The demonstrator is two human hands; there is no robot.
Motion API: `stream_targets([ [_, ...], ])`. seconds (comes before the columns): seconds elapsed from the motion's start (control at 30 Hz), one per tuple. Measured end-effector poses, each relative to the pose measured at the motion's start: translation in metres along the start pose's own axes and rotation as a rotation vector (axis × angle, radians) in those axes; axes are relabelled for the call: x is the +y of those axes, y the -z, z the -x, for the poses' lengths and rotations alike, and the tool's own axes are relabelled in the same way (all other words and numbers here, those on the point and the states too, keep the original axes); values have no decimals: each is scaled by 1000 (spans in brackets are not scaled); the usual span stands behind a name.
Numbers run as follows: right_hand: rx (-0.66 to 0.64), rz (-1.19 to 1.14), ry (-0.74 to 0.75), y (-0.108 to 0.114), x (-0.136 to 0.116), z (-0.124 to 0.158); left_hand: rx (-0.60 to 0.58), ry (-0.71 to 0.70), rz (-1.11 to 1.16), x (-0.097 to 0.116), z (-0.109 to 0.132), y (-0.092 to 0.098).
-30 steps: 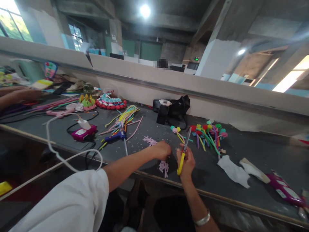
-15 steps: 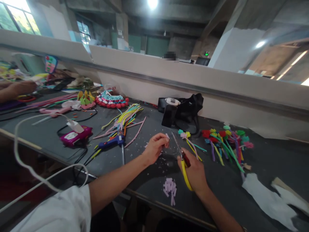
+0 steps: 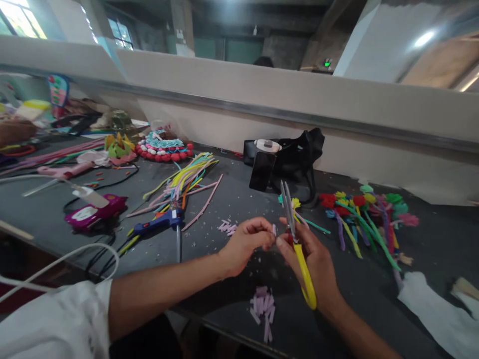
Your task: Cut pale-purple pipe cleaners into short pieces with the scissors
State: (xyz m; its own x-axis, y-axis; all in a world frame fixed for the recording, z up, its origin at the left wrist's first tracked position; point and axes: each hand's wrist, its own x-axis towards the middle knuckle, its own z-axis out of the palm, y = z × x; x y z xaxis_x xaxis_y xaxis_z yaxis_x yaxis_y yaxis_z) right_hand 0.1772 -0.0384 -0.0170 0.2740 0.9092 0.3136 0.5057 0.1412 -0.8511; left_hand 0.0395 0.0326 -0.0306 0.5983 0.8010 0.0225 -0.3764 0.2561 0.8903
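Between the fingertips of my left hand (image 3: 251, 243) is a small light-purple strip (image 3: 274, 230), pinched upright. My right hand (image 3: 314, 259) holds yellow-handled scissors (image 3: 295, 234), their blades pointing up and away from me. The thumb of that hand reaches close to the strip; whether it touches cannot be made out. Below both hands lies a heap of cut purple strips (image 3: 262, 305) near the table's front edge. Another small group of purple strips (image 3: 227, 227) sits behind my left wrist, partly covered by it.
On the left lie a blue glue gun (image 3: 160, 221), a magenta box with a plug (image 3: 95, 212) and a bundle of colored stems (image 3: 190, 177). A phone (image 3: 263, 171) leans against a black bag (image 3: 303, 159). Colorful pipe-cleaner flowers (image 3: 362, 214) and white paper (image 3: 434, 304) are right.
My two hands have come together at the purple strip. The scissors have swung to point more upright, and the whole view has shifted slightly.
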Motion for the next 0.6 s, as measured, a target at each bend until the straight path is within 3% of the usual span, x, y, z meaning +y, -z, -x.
stream_targets([
  [0.43,166,142,154,-15,-5,-2,-65,31,-171,-7,3,18],
  [0.6,182,181,135,-11,0,3,-92,0,-337,-3,3,18],
])
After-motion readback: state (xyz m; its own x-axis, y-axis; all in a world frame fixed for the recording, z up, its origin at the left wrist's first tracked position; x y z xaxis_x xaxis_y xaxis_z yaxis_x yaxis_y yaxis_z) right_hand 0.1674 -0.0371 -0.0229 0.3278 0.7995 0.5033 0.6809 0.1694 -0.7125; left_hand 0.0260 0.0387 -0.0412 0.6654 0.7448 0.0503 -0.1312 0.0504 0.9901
